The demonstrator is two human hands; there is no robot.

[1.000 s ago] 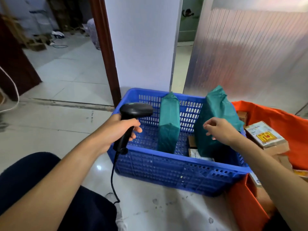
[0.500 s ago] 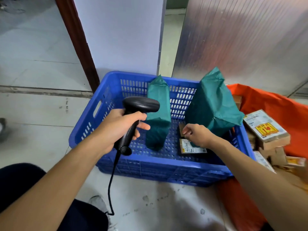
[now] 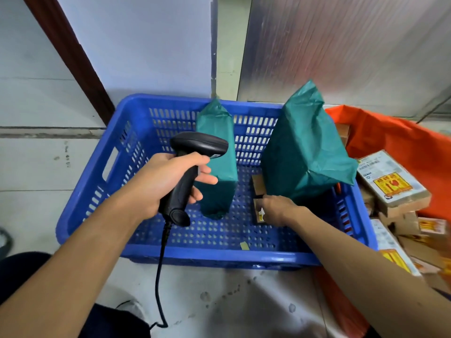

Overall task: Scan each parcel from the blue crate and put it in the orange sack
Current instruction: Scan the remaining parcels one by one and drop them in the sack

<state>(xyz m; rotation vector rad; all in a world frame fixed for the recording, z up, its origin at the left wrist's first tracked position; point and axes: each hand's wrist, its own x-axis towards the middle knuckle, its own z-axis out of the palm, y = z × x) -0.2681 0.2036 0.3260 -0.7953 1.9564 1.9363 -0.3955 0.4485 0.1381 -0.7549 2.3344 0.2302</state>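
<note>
On the floor of the blue crate (image 3: pixel 219 252), our right hand (image 3: pixel 275 208) lies over a small brown parcel (image 3: pixel 258 215); we cannot tell whether it grips. Our left hand (image 3: pixel 166 184) clasps the black scanner (image 3: pixel 199 145) beside two upright green parcels (image 3: pixel 302 152). The orange sack (image 3: pixel 390 132), holding boxes (image 3: pixel 390 181), sits just to the right.

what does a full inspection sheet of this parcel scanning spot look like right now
surface: grey tiled floor, spotted near the crate
job's things: blue crate holds slim green parcel, big green parcel, both upright, and small brown box; orange sack holds cardboard boxes
clutter: yellow scrap on crate floor
hands: left hand grips scanner; right hand grips small brown box
cables: scanner cable hangs past crate's near rim
surroundings: white wall, brown door frame, ribbed metal panel
</note>
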